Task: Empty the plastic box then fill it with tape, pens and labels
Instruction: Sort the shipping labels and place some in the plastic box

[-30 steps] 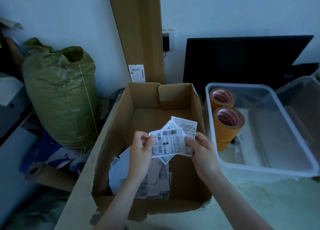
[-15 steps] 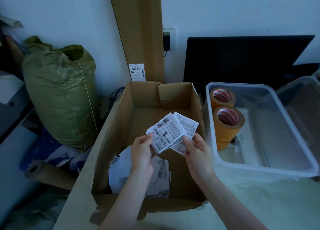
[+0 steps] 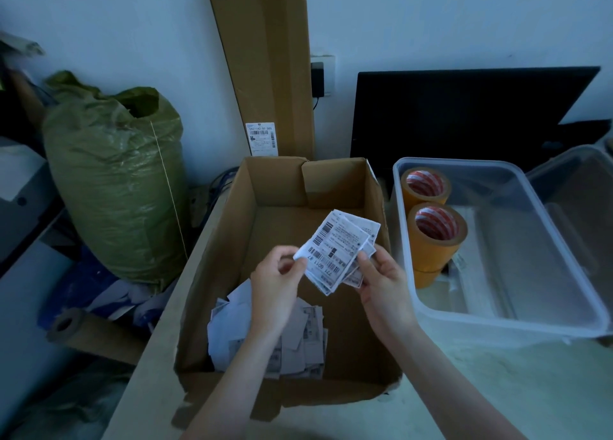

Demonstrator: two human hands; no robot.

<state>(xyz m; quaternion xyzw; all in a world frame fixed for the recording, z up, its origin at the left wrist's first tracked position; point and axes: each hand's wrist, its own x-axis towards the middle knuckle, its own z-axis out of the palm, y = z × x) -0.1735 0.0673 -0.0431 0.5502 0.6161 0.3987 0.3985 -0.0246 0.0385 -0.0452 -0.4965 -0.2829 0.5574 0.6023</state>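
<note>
I hold a small stack of white barcode labels [image 3: 338, 247] over the open cardboard box [image 3: 219, 274]. My left hand [image 3: 278, 280] pinches the stack's lower left corner. My right hand [image 3: 381, 277] grips its right edge from below. More loose labels [image 3: 298, 337] lie in a heap on the cardboard box's floor under my left forearm. To the right stands the clear plastic box [image 3: 564, 240]. Inside it, at its left end, are orange tape rolls [image 3: 436, 234], one stack in front and another roll [image 3: 426, 184] behind. Pale flat items lie on its bottom.
A tall flat carton [image 3: 265, 65] leans on the wall behind the cardboard box. A stuffed green sack [image 3: 116, 181] stands at the left, a cardboard tube [image 3: 86, 330] below it. A black panel [image 3: 464, 114] sits behind the plastic box, a clear lid [image 3: 583, 187] to its right.
The label stack has turned from lying level to tilting up toward the right. Both hands have shifted slightly right with it.
</note>
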